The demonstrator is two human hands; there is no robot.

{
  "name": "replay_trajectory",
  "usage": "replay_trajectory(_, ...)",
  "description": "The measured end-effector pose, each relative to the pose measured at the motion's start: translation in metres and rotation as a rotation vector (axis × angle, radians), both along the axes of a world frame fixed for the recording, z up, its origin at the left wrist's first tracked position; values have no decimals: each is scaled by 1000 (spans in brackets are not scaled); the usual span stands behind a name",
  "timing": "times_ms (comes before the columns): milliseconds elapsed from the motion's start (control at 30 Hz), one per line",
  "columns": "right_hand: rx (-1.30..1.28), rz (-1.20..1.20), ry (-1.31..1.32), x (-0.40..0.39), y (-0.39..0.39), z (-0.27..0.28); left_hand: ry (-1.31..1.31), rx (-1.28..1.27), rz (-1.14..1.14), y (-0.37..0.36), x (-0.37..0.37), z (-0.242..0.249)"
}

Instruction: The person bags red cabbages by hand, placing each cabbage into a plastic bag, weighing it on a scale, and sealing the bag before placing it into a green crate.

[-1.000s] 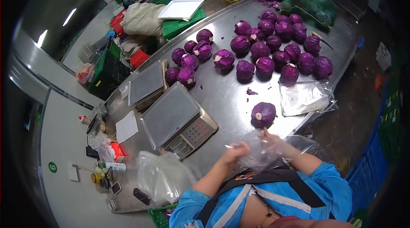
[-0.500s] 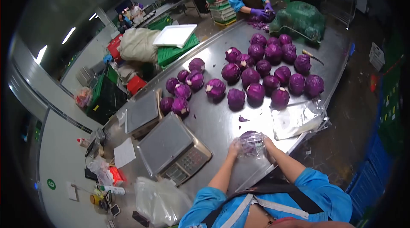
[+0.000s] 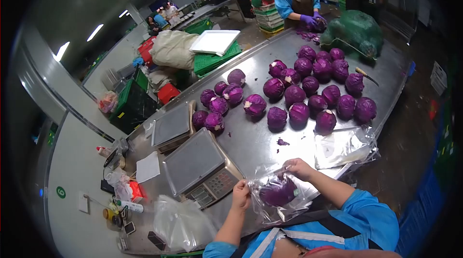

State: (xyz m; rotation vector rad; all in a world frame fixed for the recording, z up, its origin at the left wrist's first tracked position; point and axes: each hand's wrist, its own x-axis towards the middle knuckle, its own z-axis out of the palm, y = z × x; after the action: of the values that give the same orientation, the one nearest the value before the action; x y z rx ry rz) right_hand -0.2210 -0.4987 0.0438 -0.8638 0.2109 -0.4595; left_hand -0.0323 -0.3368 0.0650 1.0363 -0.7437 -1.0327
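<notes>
A purple cabbage (image 3: 278, 192) lies inside a clear plastic bag (image 3: 263, 209) at the table's near edge. My left hand (image 3: 241, 194) pinches the bag's upper left corner. On the other side my right hand (image 3: 297, 168) grips the bag's upper right edge, above the cabbage. The bag is spread between both hands. Several loose purple cabbages (image 3: 298, 113) stand beyond them on the metal table (image 3: 246, 139). A pile of flat clear bags (image 3: 343, 148) is to the right of my right hand.
Two scales (image 3: 193, 161) stand to the left, with a heap of plastic bags (image 3: 181, 222) below. A knife (image 3: 367, 75) lies at the far right, near a green net sack (image 3: 354, 31). Across the table, a person (image 3: 295, 0) in purple gloves handles a cabbage.
My hands have moved apart and up the bag, which now hangs open wider around the cabbage. The whole view has shifted, so the table's items appear further right.
</notes>
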Motion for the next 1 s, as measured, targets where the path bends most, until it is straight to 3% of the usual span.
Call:
replay_trajectory(33,-9,9,-10,1,-4,16,397,-63,-147,8,8,5)
replay_trajectory(67,-137,227,19,-1,-12,35,272,-53,-409,15,26,12)
replay_trajectory(100,-256,446,54,-4,-16,51,274,-50,-400,23,39,24)
replay_trajectory(167,-862,242,219,-7,-25,76,-374,306,-206,31,51,52)
replay_trajectory(200,-870,213,221,-12,-25,87,-409,271,-128,38,46,69)
replay_trajectory(233,-1052,169,378,-20,-15,113,-414,268,-121,50,40,79)
replay_trajectory(333,-1263,256,297,-31,21,94,-816,238,18,93,13,94)
replay_trajectory(400,-1329,289,460,-42,63,72,-969,260,-62,128,0,54)
replay_trajectory(500,-1492,492,506,-71,117,16,-570,575,-512,187,-25,-4)
replay_trajectory(567,-1493,476,498,-93,145,4,38,523,-291,218,-29,-78)
replay_trajectory(633,-1513,406,548,-112,167,8,-145,591,185,218,-66,-108)
replay_trajectory(667,-1537,327,597,-119,178,9,-178,583,118,216,-78,-126)
replay_trajectory(700,-1585,454,706,-124,183,10,-149,611,102,211,-96,-123)
replay_trajectory(767,-1557,495,832,-133,193,11,101,587,85,204,-119,-106)
replay_trajectory(900,-1569,462,878,-136,204,19,109,738,-1,225,-120,-139)
replay_trajectory(967,-1591,418,1003,-125,218,28,80,780,-217,237,-121,-151)
replay_trajectory(1000,-1605,189,866,-118,226,19,20,719,-181,241,-125,-147)
